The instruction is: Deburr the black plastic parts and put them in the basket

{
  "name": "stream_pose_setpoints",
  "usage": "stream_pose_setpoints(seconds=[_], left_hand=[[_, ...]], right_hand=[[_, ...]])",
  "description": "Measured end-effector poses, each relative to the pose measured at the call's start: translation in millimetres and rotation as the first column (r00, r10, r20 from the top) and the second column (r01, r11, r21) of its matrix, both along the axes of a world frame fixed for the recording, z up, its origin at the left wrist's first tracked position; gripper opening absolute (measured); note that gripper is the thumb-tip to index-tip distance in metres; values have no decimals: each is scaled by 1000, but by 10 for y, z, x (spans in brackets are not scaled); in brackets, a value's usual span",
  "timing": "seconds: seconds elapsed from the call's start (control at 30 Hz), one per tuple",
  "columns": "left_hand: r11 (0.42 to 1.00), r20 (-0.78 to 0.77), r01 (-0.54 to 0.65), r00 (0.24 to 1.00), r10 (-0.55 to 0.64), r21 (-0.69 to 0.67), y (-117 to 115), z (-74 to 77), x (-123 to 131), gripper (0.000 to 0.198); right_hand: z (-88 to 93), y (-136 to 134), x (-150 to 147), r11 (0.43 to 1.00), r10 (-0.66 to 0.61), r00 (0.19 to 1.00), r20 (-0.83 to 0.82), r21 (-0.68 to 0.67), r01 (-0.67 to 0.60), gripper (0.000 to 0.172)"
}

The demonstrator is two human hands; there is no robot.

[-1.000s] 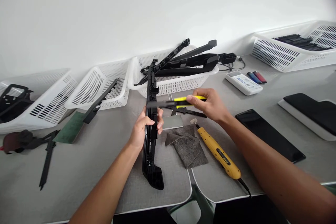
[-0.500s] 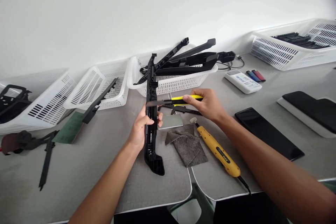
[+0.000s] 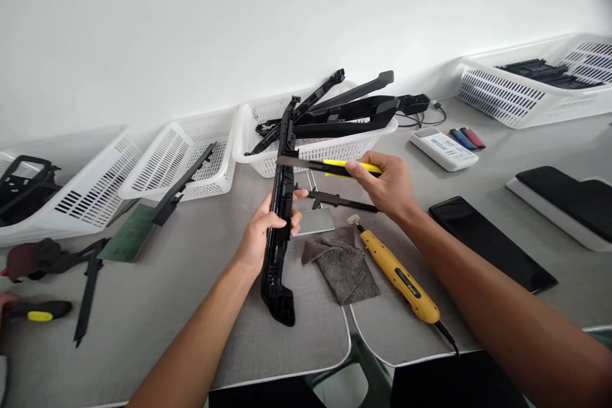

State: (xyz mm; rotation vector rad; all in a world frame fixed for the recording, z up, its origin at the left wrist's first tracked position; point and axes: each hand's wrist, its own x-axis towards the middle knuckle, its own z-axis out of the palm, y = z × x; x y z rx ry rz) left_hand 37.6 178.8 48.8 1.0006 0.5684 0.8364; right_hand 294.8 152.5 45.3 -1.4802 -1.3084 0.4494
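The left hand [image 3: 258,236] gripped a long black plastic part [image 3: 286,182] near its middle. Its forearm slanted in from the near edge toward the far right. The thumb lay across the part from the left, and the other fingers wrapped behind it, their tips showing along its right side, one of them poking out farther to the right. The part stood lengthwise, near to far, over the grey table [image 3: 191,312]. Its curved near end hooked to the right, and its far end overlapped the white basket [image 3: 329,148] full of similar black pieces [image 3: 354,108].

The right hand [image 3: 389,183] was farther out than the left, its forearm reaching in from the near right corner toward the far left. It was closed around the yellow-and-black handle of a flat-bladed tool [image 3: 337,169], the thumb laid along the handle and pointing left, the other fingers mostly hidden behind it. The blade pointed left and crossed the part beyond the left hand; how firmly it pressed could not be told.

Between the forearms lay a crumpled grey cloth [image 3: 345,271], with a yellow corded tool [image 3: 400,275] just to its right. At the far left edge of view, part of another person's hand [image 3: 6,299] was beside a black-and-yellow handle [image 3: 43,311]; its grip could not be made out.
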Motion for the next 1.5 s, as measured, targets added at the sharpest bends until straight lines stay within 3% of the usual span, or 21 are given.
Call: stream_pose_setpoints(seconds=[0.1,0.23,0.4,0.53,0.67,0.87,0.93,1.03,1.1,1.3,1.5], left_hand=[[999,4,41,999,-41,-5,-19,-10,12,48],[998,13,67,998,-67,-1,-25,-16,19,53],[995,-6,97,995,-97,9,-22,-4,23,52],[988,-5,152,988,-152,-11,-21,-35,10,49],[976,-21,210,977,-211,-48,-11,-88,-23,50],[966,-28,248,968,-251,-72,-8,-57,-38,48],[970,-32,238,970,-240,-60,-11,-39,-33,48],[982,-35,184,982,-185,-34,-10,-30,-28,48],[989,-36,150,988,-150,-20,-2,-30,-29,49],[994,-39,100,994,-102,-34,32,5,-49,53],[995,-30,96,995,-97,-27,19,33,-57,53]], right_hand=[[11,0,9,998,65,998,15,-22,-64,73],[-6,15,47,989,-133,991,-9,57,134,74],[-60,50,110,996,-88,995,-51,18,89,72],[-76,67,157,978,-200,978,-51,55,203,70],[-87,87,233,967,-234,972,-21,102,234,66],[-79,103,413,889,-406,910,-81,196,414,58],[-32,75,400,917,-334,936,-110,191,350,57],[42,29,298,997,-27,998,-65,67,31,59],[62,18,226,992,125,992,-16,-17,-125,60],[29,36,188,1000,2,1000,10,23,-2,65],[33,25,179,996,74,993,-89,59,-69,68]])
